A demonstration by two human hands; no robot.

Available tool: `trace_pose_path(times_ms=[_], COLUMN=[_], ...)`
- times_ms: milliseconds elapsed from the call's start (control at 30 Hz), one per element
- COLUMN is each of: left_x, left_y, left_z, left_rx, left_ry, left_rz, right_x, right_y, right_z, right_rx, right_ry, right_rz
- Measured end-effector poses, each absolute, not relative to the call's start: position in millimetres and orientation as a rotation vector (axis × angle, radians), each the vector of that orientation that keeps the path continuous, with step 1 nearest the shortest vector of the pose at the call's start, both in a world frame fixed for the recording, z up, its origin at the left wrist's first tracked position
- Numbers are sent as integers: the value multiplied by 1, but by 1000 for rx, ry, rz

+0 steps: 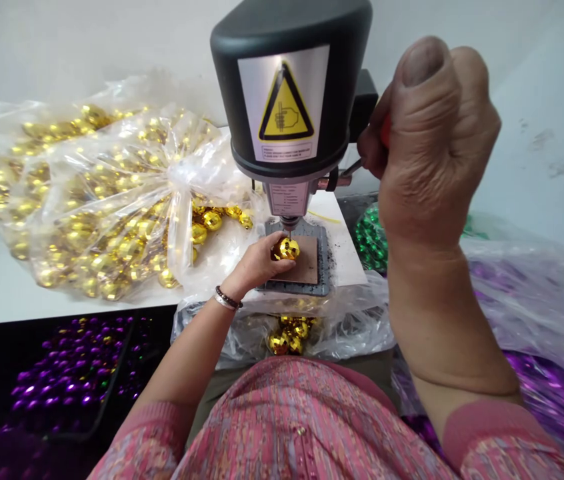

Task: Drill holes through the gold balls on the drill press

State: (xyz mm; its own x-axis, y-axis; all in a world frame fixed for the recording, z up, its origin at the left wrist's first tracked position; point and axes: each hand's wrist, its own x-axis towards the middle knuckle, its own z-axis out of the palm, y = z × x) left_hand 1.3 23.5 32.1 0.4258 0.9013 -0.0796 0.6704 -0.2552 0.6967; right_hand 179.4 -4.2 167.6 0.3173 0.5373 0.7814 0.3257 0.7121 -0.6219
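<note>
Ball (289, 249), gold and faceted, is gripped by the left hand (258, 263), its fingers narrowed to the ball's width, thumb on the near side. They hold it from the left, it seems, so that its top stays bare for the bit (289, 233), upright just above them; whether the tip touches the ball I cannot tell. Under these fingers lies a board (308, 268) on the base (325, 263), probably as backing for the ball. Black crumbs lie about it.

High to the right of those fingers, the right hand (429, 127) makes a fist round the orange handle (387, 130) of the drill (292, 33), mostly hiding it; the handle likely works the bit, leaving the other hand to steady the ball. Above the left fingers, the drill's label (285, 110) faces the person, presumably as a warning.

Left of the left fingers, a tied bag (87, 200) bulges with gold balls, perhaps kept there to be close. Nearer the body than the fingers, more gold balls (292, 337) lie in clear plastic (355, 333), maybe spread to catch them.
</note>
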Motion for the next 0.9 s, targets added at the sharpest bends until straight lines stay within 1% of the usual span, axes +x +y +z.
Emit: trace_pose_path(times_ms=[133,333,667,900], left_x=[8,6,5,5], left_y=[29,31,31,28], left_z=[30,20,5,12], left_rx=[2036,1873,1827,1854], left_ry=[1315,1269,1245,1293], left_rz=[443,460,544,511], right_x=[178,180,190,193], right_y=[-4,-11,-37,-35], right_z=[168,161,111,92], right_rx=[-811,-875,-895,-825], right_ry=[-1264,-1285,-1465,-1489], right_rz=[163,124,-57,0])
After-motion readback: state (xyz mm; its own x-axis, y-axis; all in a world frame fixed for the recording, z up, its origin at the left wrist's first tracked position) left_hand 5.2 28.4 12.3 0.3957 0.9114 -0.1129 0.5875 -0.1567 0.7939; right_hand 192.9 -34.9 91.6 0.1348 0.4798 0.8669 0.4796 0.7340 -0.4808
